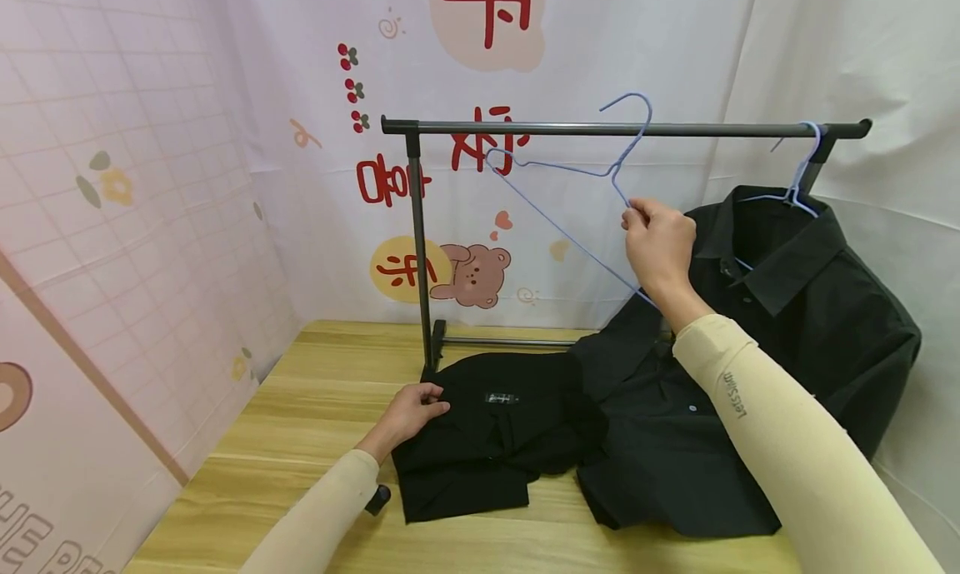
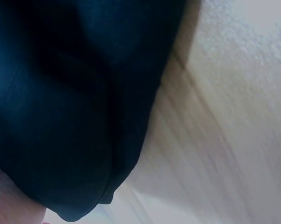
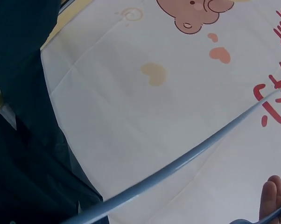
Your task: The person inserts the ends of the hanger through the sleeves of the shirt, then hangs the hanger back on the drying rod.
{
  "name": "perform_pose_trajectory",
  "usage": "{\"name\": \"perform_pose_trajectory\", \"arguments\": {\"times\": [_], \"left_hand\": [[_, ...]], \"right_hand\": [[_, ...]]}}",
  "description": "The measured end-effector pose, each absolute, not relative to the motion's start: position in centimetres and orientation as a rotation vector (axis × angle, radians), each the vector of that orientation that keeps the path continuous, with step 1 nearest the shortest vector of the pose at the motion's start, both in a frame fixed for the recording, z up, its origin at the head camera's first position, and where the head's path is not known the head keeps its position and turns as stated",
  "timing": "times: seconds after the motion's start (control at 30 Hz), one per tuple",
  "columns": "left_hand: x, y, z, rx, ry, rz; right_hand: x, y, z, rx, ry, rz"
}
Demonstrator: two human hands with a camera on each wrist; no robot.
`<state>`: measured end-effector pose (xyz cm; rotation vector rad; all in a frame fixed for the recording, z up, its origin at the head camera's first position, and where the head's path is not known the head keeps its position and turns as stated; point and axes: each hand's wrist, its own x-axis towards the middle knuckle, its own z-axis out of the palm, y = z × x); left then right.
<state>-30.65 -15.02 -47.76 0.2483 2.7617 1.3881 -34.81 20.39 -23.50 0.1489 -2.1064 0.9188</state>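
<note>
My right hand point(image 1: 660, 245) pinches a light-blue wire clothes hanger point(image 1: 558, 228) by one shoulder, just below its neck. The hanger is tilted, its hook rising above the rail, and carries no garment. In the right wrist view a bar of the hanger point(image 3: 178, 168) crosses the picture, with fingertips point(image 3: 269, 198) at the lower right. My left hand point(image 1: 408, 416) rests at the left edge of a black shirt point(image 1: 487, 441) on the table, thumb and finger showing over the cloth. The left wrist view shows dark cloth point(image 2: 70, 116) beside a bit of the hand.
A metal garment rack point(image 1: 525, 128) stands on the wooden table point(image 1: 300, 424). Another black shirt point(image 1: 802, 307) hangs at its right end on a blue hanger point(image 1: 806, 170), its lower part spread over the table. A small black object point(image 1: 378, 499) lies by my left forearm. Printed cloth point(image 1: 300, 74) hangs behind.
</note>
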Motion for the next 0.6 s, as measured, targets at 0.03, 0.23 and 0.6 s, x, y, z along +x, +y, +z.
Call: {"name": "perform_pose_trajectory", "arguments": {"times": [0.03,0.23,0.6], "left_hand": [[-30.7,-15.0,-47.7,0.246,2.762,1.385],[-30.8,-15.2,-47.7,0.259,2.751,1.394],[-30.8,-15.2,-47.4,0.281,2.739,1.445]], "right_hand": [[-34.8,20.5,-23.5,0.157,-2.097,0.919],[-34.0,22.0,-24.9,0.204,-2.08,0.87],[-31.5,25.3,-31.1,0.374,-2.061,0.797]]}}
